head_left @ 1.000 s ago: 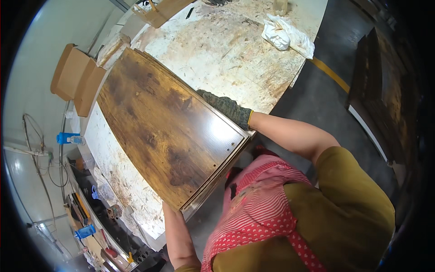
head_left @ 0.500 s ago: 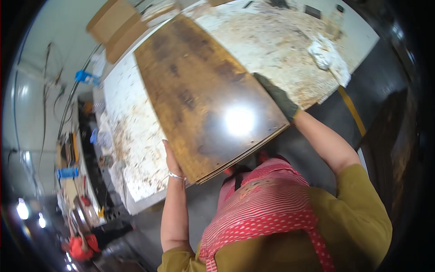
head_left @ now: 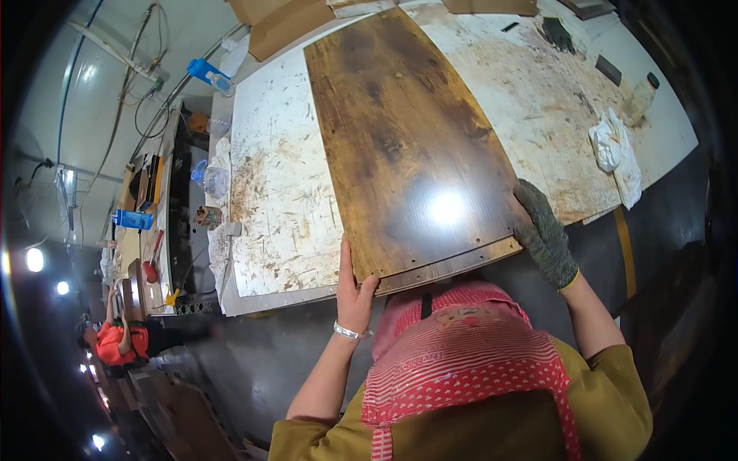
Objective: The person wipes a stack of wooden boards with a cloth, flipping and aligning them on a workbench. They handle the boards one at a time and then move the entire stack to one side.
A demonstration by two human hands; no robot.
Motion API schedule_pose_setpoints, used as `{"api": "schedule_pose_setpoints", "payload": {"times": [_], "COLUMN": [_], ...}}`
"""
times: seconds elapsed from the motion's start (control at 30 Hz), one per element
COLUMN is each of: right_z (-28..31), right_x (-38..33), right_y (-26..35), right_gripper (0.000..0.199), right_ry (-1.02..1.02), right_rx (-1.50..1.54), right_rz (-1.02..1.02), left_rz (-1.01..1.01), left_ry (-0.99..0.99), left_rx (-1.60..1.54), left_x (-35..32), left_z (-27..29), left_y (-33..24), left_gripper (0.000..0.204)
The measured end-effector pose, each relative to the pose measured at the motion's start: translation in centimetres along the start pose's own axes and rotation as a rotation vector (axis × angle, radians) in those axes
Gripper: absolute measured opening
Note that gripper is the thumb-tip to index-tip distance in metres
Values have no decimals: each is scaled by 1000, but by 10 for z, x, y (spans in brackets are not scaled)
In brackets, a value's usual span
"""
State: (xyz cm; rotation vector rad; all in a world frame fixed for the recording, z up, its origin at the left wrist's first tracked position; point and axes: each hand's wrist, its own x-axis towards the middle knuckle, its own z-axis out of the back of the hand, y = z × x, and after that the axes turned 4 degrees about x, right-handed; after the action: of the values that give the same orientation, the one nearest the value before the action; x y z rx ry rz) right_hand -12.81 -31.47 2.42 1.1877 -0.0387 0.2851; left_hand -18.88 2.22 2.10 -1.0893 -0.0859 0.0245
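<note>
A stack of brown wood-grain boards (head_left: 400,146) lies lengthwise on the stained white worktable (head_left: 269,192). Small holes run along the top board's near end, where a lower board (head_left: 453,265) sticks out a little. My bare left hand (head_left: 355,288) grips the near left corner, its thumb at the near end and its fingers along the side. At the near right corner, my right hand (head_left: 542,238) in a dark grey knit glove holds the side edge. Some of its fingers are hidden under the boards.
A dark glove (head_left: 556,34), a clear bottle (head_left: 639,100) and a white rag (head_left: 615,154) lie on the table's right part. Cardboard (head_left: 288,27) stands at the far left edge. A blue bottle (head_left: 209,75) is left of the table. Another person (head_left: 119,338) works at the lower left.
The boards have turned straighter and lie flatter on the table. More of the lower board shows at the near end. Both hands have shifted to the near corners.
</note>
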Motion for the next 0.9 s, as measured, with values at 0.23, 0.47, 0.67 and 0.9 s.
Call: {"api": "schedule_pose_setpoints", "payload": {"times": [0.23, 0.47, 0.67, 0.9], "right_z": [12, 8, 14, -2], "right_x": [2, 5, -12, -10], "right_y": [-3, 4, 3, 2], "right_gripper": [54, 65, 92, 78], "right_ry": [37, 21, 103, -36], "right_rx": [56, 41, -123, 29], "right_rz": [-13, -209, -111, -139], "left_rz": [45, 79, 53, 148], "left_ry": [91, 79, 197, 95], "left_rx": [-50, -99, -71, -24], "left_x": [-11, -1, -8, -5], "left_z": [5, 7, 15, 11], "left_y": [2, 1, -4, -6], "left_gripper": [78, 86, 91, 84]}}
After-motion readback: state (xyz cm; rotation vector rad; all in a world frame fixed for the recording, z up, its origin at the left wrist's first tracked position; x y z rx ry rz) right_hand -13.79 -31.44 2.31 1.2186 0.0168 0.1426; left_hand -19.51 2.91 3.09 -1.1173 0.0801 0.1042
